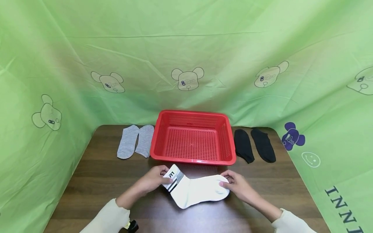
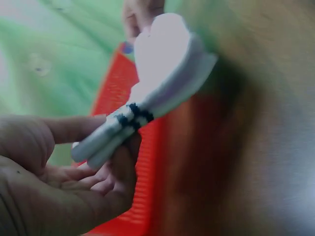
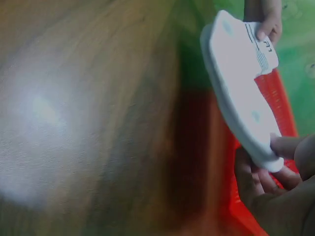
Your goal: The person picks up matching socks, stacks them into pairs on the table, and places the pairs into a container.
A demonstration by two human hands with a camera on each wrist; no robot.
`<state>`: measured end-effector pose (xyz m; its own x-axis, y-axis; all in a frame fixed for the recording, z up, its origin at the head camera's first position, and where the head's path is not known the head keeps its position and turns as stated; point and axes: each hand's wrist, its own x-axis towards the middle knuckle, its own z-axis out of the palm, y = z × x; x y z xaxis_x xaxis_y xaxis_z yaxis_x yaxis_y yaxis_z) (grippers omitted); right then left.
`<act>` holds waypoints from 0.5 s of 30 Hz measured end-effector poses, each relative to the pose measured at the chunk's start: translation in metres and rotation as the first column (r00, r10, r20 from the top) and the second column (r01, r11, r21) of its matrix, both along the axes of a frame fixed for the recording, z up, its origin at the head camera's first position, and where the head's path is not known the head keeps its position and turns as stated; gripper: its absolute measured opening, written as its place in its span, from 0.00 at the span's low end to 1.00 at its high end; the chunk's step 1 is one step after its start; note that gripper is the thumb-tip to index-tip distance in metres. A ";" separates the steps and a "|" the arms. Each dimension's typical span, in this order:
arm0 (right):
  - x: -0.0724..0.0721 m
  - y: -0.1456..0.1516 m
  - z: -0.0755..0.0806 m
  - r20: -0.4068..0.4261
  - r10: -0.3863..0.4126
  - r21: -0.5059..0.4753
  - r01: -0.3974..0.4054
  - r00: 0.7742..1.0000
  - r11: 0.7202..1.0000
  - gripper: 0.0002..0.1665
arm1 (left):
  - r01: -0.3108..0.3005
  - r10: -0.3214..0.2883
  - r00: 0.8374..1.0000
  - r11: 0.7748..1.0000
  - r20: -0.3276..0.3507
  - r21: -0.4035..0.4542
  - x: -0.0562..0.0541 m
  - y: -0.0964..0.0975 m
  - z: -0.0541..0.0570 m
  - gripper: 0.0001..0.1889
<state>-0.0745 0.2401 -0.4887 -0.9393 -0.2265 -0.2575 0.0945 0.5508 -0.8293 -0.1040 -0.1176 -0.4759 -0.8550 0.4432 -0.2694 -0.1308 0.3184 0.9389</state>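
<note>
Your left hand [image 1: 152, 179] and right hand [image 1: 238, 186] pinch stacked white crew socks [image 1: 201, 190], lower centre; grey ankle socks [image 1: 128, 142], centre-left, and black ankle socks [image 1: 263, 146], centre-right, lie unstacked.

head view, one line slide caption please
Left hand and right hand hold white socks before a red basket, gray socks at left, black socks at right.

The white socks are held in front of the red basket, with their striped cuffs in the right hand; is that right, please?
Not quite: the head view shows the left hand holding the striped cuffs of the white socks, in front of the red basket.
</note>
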 end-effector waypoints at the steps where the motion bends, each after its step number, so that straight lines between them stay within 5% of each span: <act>1: 0.000 0.000 0.005 -0.001 0.038 -0.022 -0.038 0.999 0.999 0.21 | 0.022 -0.022 1.000 1.000 0.007 0.005 -0.002 -0.003 0.007 0.14; 8: -0.008 0.001 0.046 -0.059 0.135 -0.104 -0.141 0.989 0.985 0.20 | 0.103 -0.102 0.995 0.994 -0.020 0.031 -0.017 -0.024 0.047 0.18; 15: -0.031 -0.003 0.087 -0.154 0.072 -0.074 -0.084 0.986 0.994 0.19 | -0.061 0.061 0.997 0.998 -0.050 0.005 -0.035 -0.033 0.082 0.19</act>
